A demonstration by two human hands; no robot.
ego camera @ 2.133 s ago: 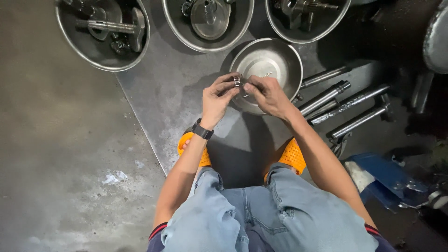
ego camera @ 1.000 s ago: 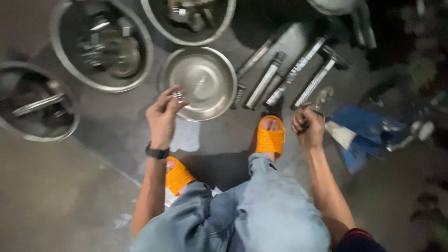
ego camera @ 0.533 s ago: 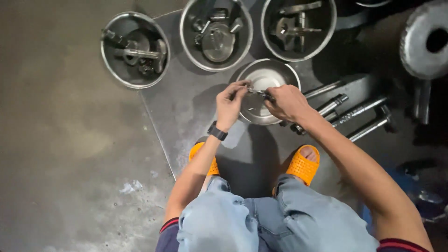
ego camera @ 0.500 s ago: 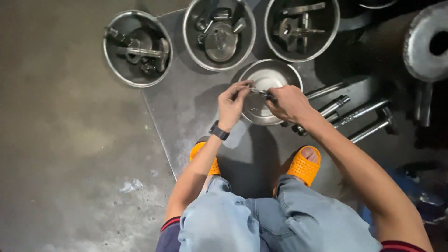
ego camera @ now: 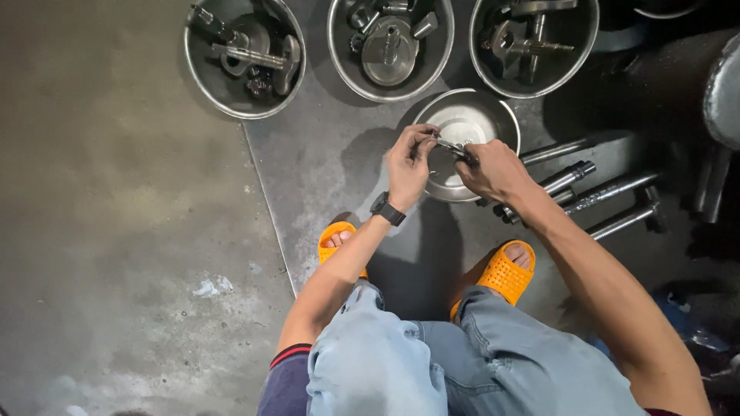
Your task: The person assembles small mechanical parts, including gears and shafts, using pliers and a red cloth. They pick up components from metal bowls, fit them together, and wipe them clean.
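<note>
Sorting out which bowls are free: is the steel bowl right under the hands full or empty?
Empty, as far as shows: the steel bowl shows bare shiny metal; both hands hide its near part.

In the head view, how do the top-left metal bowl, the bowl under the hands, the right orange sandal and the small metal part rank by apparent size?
1. Top-left bowl and the bowl under the hands: too alike to rank; the hands cover part of the second.
2. Right orange sandal.
3. Small metal part, held by both hands.
</note>
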